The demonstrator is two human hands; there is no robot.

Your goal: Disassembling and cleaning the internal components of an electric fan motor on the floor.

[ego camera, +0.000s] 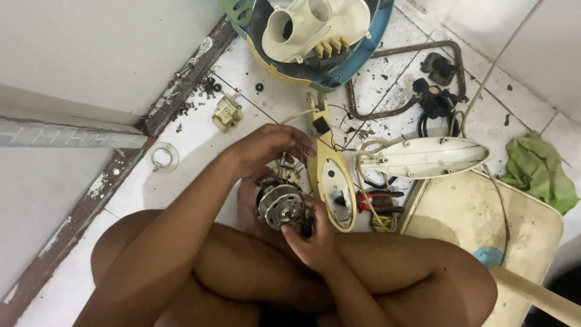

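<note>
We sit cross-legged on a dirty white tile floor (200,142) beside a grey wall. Between our knees we hold a small metal motor (281,206), its silver end plate facing up. Our left hand (266,151) arches over the motor from above, the fingers (302,147) bent loosely near the wires at its top; we cannot tell whether they pinch anything. Our right hand (311,239) comes up from below the motor, its fingers closed on the lower right edge of the casing. Just right of the motor lies a long yellow housing (331,175), and beyond that red-handled pliers (380,200). Farther right of the motor a cream oval cover (426,157) rests on a beige board (484,224), with a green rag (538,166) beyond. Above the motor sits a blue-rimmed base (357,57) holding a cream plastic shell (315,27). Up and left of the motor lie a small cream switch part (227,113) and a clear ring (164,156).
</note>
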